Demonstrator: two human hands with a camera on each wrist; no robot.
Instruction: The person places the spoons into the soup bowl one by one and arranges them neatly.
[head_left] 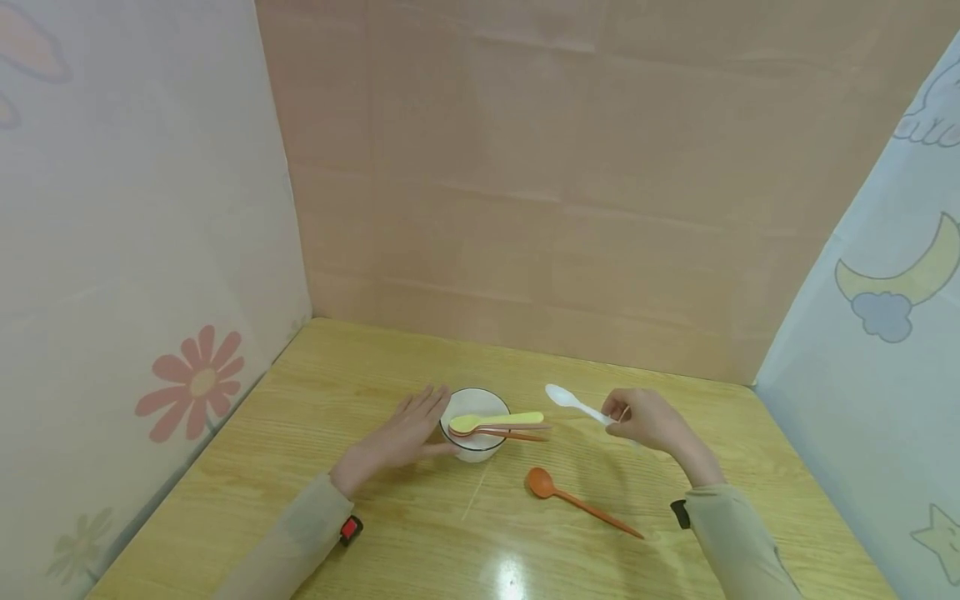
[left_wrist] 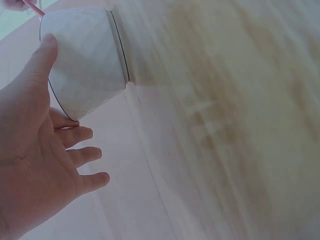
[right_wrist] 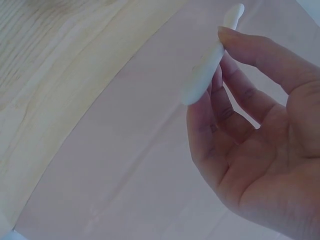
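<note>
white spoon (head_left: 579,405) is over the counter (head_left: 405,542), right of the bowl (head_left: 474,456); the right hand (head_left: 651,419) pinches its handle (head_left: 594,413), scoop (head_left: 560,396) free. the relaxed left hand (head_left: 397,435) touches the bowl, apparently steadying it.

We see a yellowish wood-grain tabletop (head_left: 420,542) with a bright patch of glare (head_left: 511,579). Behind it we find a creased, plain tan sheet (head_left: 525,183), flanked by a whitish left panel (head_left: 150,208) with a red-petalled flower (head_left: 197,383) and a pale-blue right panel (head_left: 847,400).

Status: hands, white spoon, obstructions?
Right hand pinching smooth white spoon. Left hand touching round white bowl with black rim. Long orange spoon on tabletop, seemingly out of the way.
</note>
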